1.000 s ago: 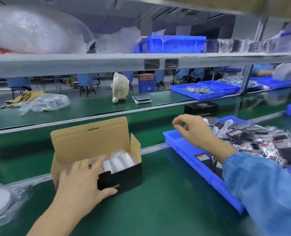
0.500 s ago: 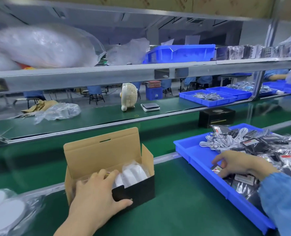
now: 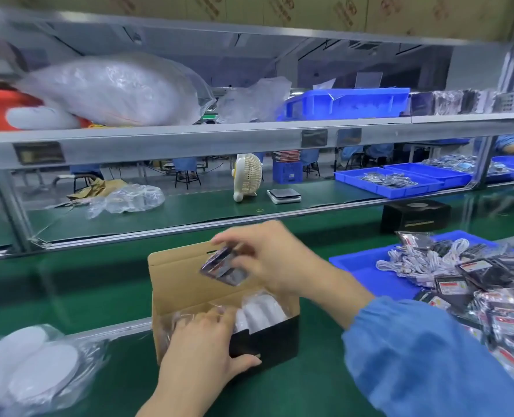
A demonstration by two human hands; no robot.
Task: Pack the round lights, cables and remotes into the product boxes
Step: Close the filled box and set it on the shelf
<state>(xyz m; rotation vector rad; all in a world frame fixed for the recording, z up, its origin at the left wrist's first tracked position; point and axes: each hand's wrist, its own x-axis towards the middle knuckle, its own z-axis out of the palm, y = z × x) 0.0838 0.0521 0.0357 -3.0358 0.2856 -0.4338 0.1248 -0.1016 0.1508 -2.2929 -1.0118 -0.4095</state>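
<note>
While the left hand (image 3: 203,350) grips the near left corner of the open product box (image 3: 267,341), thumb along its black front and fingers curled over the rim onto the bagged round lights (image 3: 261,311), the right hand (image 3: 272,255) hovers above the opening. It pinches a bagged remote (image 3: 224,267), blurred, tilted with its long axis running down to the right. To the right on the green tabletop (image 3: 295,389), a blue tray (image 3: 358,266) holds cables and remotes.
</note>
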